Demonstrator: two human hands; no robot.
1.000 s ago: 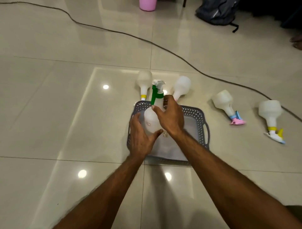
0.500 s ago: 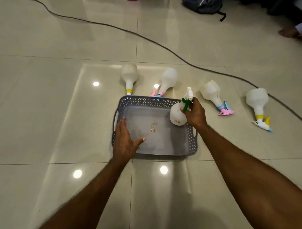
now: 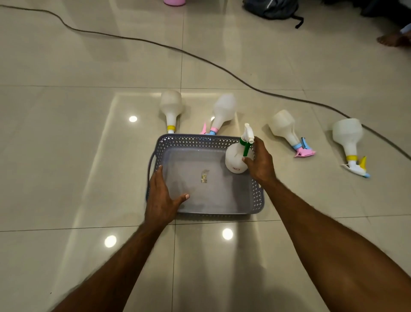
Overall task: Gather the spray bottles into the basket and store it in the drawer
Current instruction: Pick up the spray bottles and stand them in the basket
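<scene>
A grey perforated basket (image 3: pixel 195 141) sits on the tiled floor in front of me. My right hand (image 3: pixel 261 163) grips a white spray bottle with a green trigger (image 3: pixel 234 159), standing it in the basket's far right corner. My left hand (image 3: pixel 162 200) rests flat on the basket's near left rim, fingers spread. Several white spray bottles lie on the floor beyond: a yellow-collared one (image 3: pixel 170 107), a pink-and-blue one (image 3: pixel 222 111), another pink-and-blue one (image 3: pixel 285 131), and one with a yellow trigger (image 3: pixel 348 140) at the far right.
A dark cable (image 3: pixel 200 58) snakes across the floor behind the bottles. A dark bag (image 3: pixel 271 7) and a pink container (image 3: pixel 174 2) sit at the top edge. A person's foot (image 3: pixel 391 40) shows at the top right. A small label (image 3: pixel 204 178) lies on the basket floor.
My right hand carried the green-trigger bottle from above the basket's middle to its far right corner. My left hand let go of the bottle and dropped onto the basket's near left rim.
</scene>
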